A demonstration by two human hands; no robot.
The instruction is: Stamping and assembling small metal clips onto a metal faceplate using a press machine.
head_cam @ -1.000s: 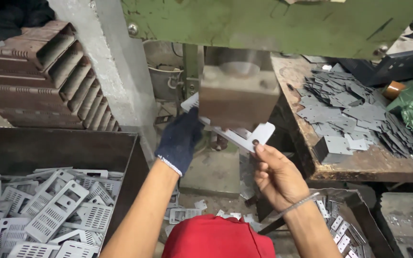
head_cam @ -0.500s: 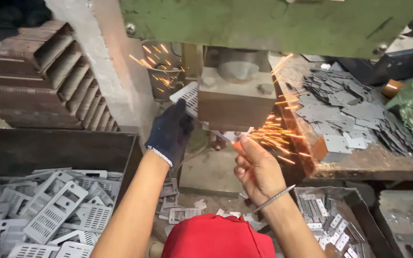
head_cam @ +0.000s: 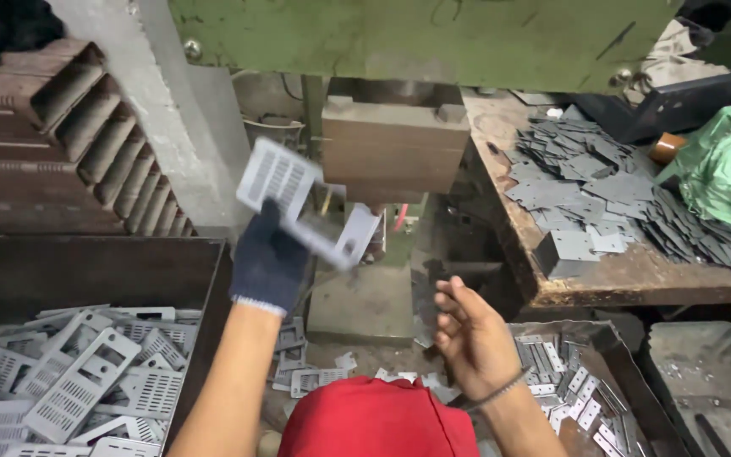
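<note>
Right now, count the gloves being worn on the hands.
1. The dark knit glove is on the left hand, which holds up a perforated metal plate before the press block. The right hand is bare, open and empty, lower down.

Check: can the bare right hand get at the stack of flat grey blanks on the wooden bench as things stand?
Probably yes. The right hand is open and holds nothing, and the blanks lie uncovered on the bench up to its right, with only the bench edge between them.
</note>
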